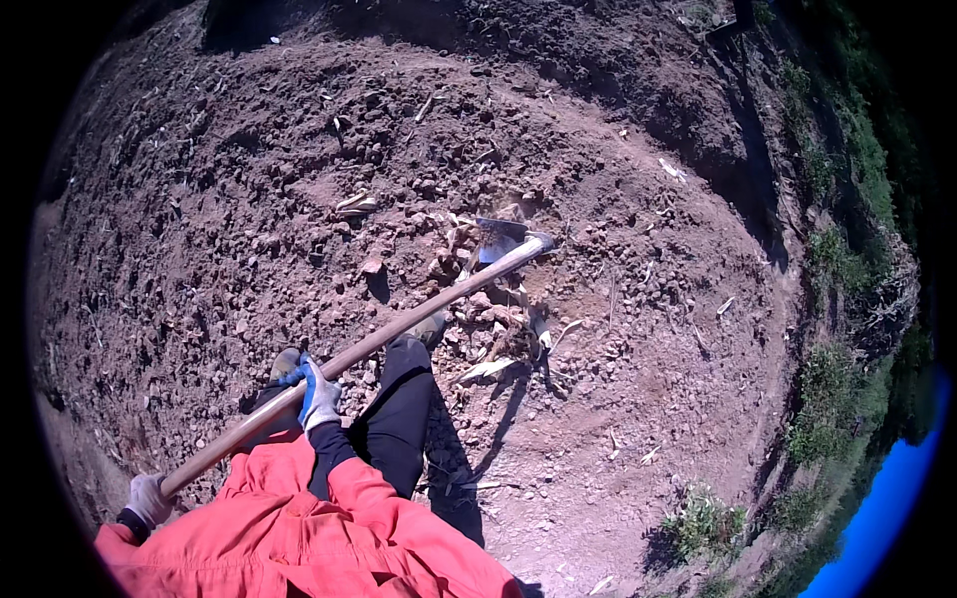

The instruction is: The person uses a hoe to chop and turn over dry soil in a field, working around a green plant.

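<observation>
A hoe with a long wooden handle (434, 304) slants across the view, from lower left up to the centre right. My left hand (151, 499), in a light work glove, is closed around the butt end of the handle. Farther up the shaft my right hand (318, 398), in a grey and blue glove, grips it too. The metal hoe blade (495, 241) rests at the soil, its lower edge partly hidden by clods and the handle. Dry stalk stubble with pale husks (516, 336) lies just below the blade, close to my shoe.
Loose, cloddy reddish soil (247, 157) spreads around me. A reddish clod (371, 265) lies left of the blade, and dry husks (357, 203) farther up. A small leafy plant (703, 519) grows at lower right. Green vegetation (830, 404) borders the field's right side.
</observation>
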### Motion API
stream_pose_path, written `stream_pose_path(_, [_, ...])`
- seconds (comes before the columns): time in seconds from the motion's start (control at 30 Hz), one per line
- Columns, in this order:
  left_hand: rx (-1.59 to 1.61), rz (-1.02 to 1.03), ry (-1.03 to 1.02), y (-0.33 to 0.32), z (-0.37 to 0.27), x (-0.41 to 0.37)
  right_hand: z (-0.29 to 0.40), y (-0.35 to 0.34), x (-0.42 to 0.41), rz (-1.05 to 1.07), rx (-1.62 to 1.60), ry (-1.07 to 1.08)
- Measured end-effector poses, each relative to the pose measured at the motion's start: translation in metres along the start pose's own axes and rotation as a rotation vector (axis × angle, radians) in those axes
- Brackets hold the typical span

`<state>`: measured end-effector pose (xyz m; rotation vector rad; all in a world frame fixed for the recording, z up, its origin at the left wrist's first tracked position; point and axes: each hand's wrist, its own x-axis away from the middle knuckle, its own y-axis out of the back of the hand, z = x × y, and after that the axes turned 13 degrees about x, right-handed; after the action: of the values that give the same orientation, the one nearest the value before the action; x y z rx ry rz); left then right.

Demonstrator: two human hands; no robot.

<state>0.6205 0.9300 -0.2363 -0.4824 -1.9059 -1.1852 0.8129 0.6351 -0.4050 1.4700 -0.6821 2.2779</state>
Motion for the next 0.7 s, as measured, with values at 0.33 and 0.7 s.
stream_pose_path(0.33, [-0.032,-0.081,0.032,-0.031,0.027,-0.002,0.017,0.028,-0.022,-0.123,0.110,-0.236])
stream_pose_path(0.7, [0.358,0.263,-0.153,-0.018,-0.191,-0.113,0.213,0.057,-0.143,-0.331,0.201,0.352])
